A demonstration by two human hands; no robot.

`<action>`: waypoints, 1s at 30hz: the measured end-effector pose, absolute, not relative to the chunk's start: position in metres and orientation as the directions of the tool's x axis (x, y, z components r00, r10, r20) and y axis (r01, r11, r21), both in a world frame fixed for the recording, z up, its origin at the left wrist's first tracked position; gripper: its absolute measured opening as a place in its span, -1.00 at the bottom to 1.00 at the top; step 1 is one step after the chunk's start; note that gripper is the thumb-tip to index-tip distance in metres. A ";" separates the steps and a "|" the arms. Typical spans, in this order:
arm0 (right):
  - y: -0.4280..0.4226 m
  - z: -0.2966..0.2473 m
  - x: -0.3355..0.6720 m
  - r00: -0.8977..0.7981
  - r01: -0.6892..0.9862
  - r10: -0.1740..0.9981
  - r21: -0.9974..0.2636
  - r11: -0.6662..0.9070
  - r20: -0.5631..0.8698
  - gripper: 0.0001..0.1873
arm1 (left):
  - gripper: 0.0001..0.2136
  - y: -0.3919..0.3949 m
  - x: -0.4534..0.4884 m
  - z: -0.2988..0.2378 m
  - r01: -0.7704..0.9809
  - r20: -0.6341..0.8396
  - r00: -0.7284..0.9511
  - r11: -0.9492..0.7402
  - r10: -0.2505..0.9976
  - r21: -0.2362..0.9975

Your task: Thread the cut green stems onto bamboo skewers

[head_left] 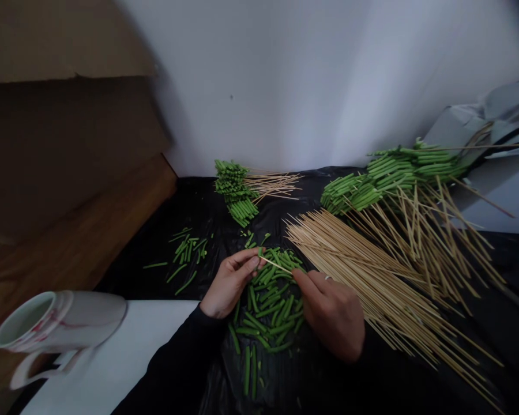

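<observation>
Evidently a short green stem piece [260,252] is being threaded onto a bamboo skewer [277,265], held above the loose heap of cut stems [270,302]. The left hand [230,282] pinches the piece at the skewer's tip; the right hand [332,314] has its fingers closed on the skewer shaft. Done well, I'd judge, the point enters the middle of the piece, square on — a slant would likely split it. Beside lie a fan of bare skewers [372,271] and two stacks of finished ones [236,190] [393,173], all on black plastic sheeting [199,202] against a white wall [307,75]; a white jug [52,323] stands left.
</observation>
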State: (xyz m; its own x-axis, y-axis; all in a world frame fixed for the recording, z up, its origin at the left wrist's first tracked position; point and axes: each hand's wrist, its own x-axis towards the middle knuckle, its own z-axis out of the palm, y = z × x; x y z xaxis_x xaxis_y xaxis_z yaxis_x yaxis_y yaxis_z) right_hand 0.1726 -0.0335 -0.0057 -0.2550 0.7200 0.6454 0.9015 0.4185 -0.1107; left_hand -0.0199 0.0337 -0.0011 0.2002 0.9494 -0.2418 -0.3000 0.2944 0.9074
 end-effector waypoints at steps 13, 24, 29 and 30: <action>-0.033 -0.008 0.174 -0.250 0.911 0.731 -0.102 0.400 0.635 -0.66 | -0.78 0.033 -0.020 0.000 -0.348 -0.231 0.202 0.290 0.952 0.891; -0.034 -0.007 0.174 -0.268 0.901 0.747 -0.117 0.419 0.608 -0.66 | -0.78 0.036 -0.024 -0.001 -0.355 -0.259 0.135 0.291 0.956 0.888; -0.036 -0.008 0.174 -0.276 0.895 0.741 -0.118 0.431 0.612 -0.67 | -0.80 0.037 -0.024 -0.001 -0.344 -0.253 0.154 0.292 0.955 0.893; -0.036 -0.008 0.173 -0.275 0.894 0.743 -0.121 0.431 0.610 -0.67 | -0.80 0.037 -0.024 -0.001 -0.341 -0.254 0.158 0.294 0.954 0.893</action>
State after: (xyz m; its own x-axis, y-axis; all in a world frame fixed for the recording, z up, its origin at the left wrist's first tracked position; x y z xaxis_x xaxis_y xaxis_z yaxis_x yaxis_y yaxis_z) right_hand 0.1734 -0.0363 -0.0080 -0.2753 0.7429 0.6102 0.8943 0.4308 -0.1210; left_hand -0.0240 0.0366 -0.0007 0.1580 0.9542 -0.2541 -0.3410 0.2943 0.8928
